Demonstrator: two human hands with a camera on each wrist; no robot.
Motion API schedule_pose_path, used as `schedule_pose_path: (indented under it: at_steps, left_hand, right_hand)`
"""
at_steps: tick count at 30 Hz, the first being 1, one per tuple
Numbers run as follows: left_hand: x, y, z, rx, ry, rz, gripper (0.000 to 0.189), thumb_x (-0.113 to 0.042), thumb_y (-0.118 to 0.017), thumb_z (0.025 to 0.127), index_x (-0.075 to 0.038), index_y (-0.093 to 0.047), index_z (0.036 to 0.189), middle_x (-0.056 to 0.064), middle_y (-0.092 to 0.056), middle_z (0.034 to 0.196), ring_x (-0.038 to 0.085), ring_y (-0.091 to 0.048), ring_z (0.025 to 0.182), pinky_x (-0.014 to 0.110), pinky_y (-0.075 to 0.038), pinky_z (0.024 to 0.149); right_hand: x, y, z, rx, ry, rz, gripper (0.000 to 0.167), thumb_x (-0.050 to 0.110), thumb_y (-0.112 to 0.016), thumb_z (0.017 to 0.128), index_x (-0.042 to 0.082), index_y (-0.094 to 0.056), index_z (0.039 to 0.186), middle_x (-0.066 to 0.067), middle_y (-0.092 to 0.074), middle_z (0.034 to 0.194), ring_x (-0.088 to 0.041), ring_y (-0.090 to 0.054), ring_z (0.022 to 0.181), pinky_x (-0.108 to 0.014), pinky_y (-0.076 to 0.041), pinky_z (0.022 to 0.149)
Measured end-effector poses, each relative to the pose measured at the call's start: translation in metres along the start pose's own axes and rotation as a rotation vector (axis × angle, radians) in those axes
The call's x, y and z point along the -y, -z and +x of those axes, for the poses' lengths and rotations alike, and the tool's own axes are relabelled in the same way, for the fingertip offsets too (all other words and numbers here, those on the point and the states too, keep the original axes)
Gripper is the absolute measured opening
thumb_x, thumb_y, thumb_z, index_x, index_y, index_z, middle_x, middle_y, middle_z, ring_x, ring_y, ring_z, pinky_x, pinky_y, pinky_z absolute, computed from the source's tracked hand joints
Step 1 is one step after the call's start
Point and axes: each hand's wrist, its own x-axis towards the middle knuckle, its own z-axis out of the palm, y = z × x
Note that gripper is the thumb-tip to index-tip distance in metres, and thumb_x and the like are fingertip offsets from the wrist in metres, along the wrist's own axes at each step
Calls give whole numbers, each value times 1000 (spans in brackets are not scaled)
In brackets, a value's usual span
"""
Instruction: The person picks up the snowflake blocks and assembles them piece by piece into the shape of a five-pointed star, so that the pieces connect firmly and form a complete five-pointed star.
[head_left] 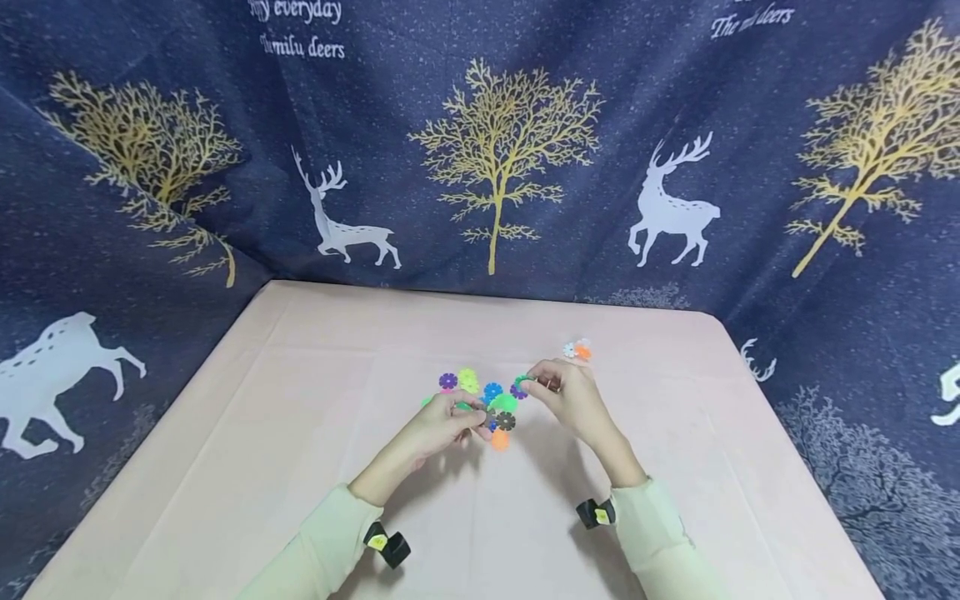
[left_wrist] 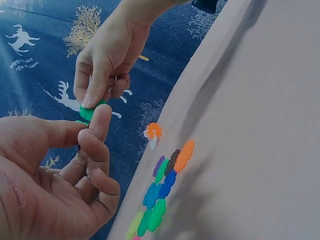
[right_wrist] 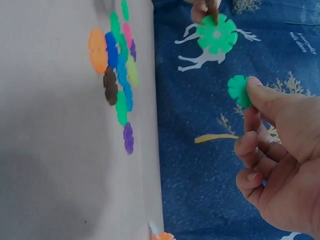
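Observation:
My left hand (head_left: 442,429) pinches a bright green snowflake disc (right_wrist: 216,37) between thumb and fingertips; it shows slotted edges in the right wrist view. Facing it, my right hand (head_left: 576,402) pinches another green snowflake disc (right_wrist: 238,91) by its edge. The two held discs are apart in the right wrist view. Below the hands lies a cluster of flat discs, among them an orange disc (right_wrist: 98,50), a brown disc (right_wrist: 110,86), a purple disc (right_wrist: 128,138) and a dark blue disc (right_wrist: 111,50). My left hand hides part of this cluster in the head view.
Farther back on the pink-covered table (head_left: 300,400) lie an orange disc (head_left: 582,352) and a white disc (head_left: 569,350), beyond the right hand. A dark blue curtain (head_left: 420,108) with deer and trees hangs behind the table and along its sides.

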Motion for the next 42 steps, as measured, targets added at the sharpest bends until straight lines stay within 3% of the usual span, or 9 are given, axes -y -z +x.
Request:
schedule_pose_path:
  at_steps: [10,21,33,38,42]
  left_hand:
    - [-3,0,3,-18,18,-94,31,-10,-59,99,5,-54,125,10,-74,83,8,-52,56,19,-39,54]
    - [-5,1,4,-18,-4,-75,37,-15,-59,100,7,-51,129,11,-75,87,8,-52,57,23,-42,57]
    - [-7,-1,4,12,-6,-134,35,-15,-60,100,7,-51,126,10,-75,87,6,-52,58,22,-44,58]
    - [-8,-5,6,43,-40,-195,27,-11,-58,101,8,-52,120,8,-74,83,6,-54,60,19,-44,59]
    - [-10,-5,6,74,-64,-230,15,-8,-56,101,3,-53,110,3,-73,78,6,-54,62,18,-43,60]
  right_hand:
    - [14,-4,-10,27,0,64,8,23,-75,91,15,-75,90,11,-68,77,-9,-59,67,-26,-51,60]
    - [21,-11,-16,78,21,70,4,20,-74,92,17,-75,93,13,-71,81,-7,-60,69,-26,-52,62]
    - [20,-15,-20,68,8,65,4,16,-74,91,18,-76,94,12,-72,82,-7,-59,67,-25,-51,60]
    - [19,-16,-20,64,41,69,3,16,-73,92,15,-76,92,6,-73,80,-6,-58,65,-24,-51,57]
    - [18,-17,-20,40,112,38,4,12,-74,90,13,-76,93,1,-75,86,-7,-65,71,-22,-55,64]
